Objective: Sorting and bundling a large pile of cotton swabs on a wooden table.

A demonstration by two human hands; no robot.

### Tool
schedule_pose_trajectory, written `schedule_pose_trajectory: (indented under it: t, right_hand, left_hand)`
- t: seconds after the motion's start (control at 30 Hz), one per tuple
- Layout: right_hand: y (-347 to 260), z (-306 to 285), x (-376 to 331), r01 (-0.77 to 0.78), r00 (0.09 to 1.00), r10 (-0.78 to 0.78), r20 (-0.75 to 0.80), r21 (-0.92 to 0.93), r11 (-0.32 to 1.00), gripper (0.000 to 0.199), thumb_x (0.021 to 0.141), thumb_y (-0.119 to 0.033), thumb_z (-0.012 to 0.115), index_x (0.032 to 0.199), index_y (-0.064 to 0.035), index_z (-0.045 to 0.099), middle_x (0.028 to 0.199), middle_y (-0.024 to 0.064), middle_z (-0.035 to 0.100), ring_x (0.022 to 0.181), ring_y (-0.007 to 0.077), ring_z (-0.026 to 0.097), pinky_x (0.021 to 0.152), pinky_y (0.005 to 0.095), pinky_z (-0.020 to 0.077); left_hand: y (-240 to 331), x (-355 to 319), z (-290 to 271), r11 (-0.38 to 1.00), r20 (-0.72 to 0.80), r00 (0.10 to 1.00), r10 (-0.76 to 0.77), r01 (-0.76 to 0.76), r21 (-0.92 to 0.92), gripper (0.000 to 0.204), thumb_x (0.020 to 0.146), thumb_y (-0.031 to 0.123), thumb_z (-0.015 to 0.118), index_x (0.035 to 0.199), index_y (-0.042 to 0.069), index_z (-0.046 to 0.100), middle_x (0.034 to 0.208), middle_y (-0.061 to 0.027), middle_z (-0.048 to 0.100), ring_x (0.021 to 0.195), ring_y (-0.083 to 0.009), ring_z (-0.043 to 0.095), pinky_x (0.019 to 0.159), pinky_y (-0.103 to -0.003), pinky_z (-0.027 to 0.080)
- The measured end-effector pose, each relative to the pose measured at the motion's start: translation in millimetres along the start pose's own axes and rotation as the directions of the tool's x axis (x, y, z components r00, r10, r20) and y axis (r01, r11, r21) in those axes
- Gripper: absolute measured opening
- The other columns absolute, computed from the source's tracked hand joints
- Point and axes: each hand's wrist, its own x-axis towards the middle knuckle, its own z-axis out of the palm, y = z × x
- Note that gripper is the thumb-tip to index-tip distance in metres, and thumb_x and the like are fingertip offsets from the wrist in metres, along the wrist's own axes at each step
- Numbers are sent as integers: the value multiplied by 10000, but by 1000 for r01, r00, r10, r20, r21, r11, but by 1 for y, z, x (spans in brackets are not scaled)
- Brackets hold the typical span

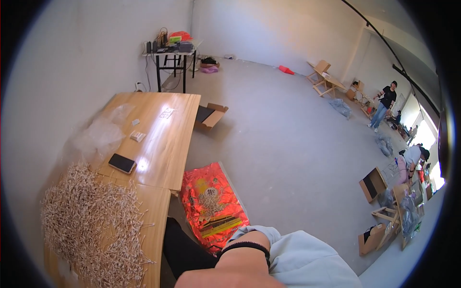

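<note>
Close below me, my right hand (228, 278) is cut off by the lower edge. Its fingers are out of sight, so what it may hold cannot be made out. A black band (247, 245) circles the wrist, and a light grey-blue sleeve (307, 259) covers the arm. My left hand does not show. To the left, a big loose heap of cotton swabs (96, 225) lies on the wooden table (153, 201). Beyond the heap rest a dark phone (122, 163), a small white box (138, 137) and crumpled clear plastic (103, 137).
A shiny red bag (211, 201) lies on the floor beside the table, near my dark trouser leg (185, 249). An open carton (213, 117) stands past it. Against the far wall is a cluttered desk (175, 53). Two people (384, 103) stand at right among cartons and wooden stands.
</note>
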Motion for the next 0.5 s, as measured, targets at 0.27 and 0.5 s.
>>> schedule_pose_trajectory:
  t: [0.27, 0.5]
  right_hand:
    - [29, -7, -9, 51, 995, -70, 74, 233, 971, 332, 869, -308, 593, 741, -2, 586, 612, 45, 457, 479, 164, 498, 381, 271, 343]
    - [82, -37, -49, -479, 866, 405, 292, 252, 841, 214, 872, -196, 593, 816, 8, 622, 683, 93, 562, 544, 213, 560, 464, 279, 433]
  left_hand:
    - [1, -16, -8, 998, -13, 998, -64, 64, 23, 367, 933, 252, 460, 1236, 48, 484, 1211, -189, 522, 1150, -317, 478, 977, -358, 362]
    - [-51, 7, -6, 997, -75, 996, -56, 52, -63, 382, 895, 261, 510, 1193, 21, 508, 1178, -201, 537, 1124, -314, 491, 959, -368, 368]
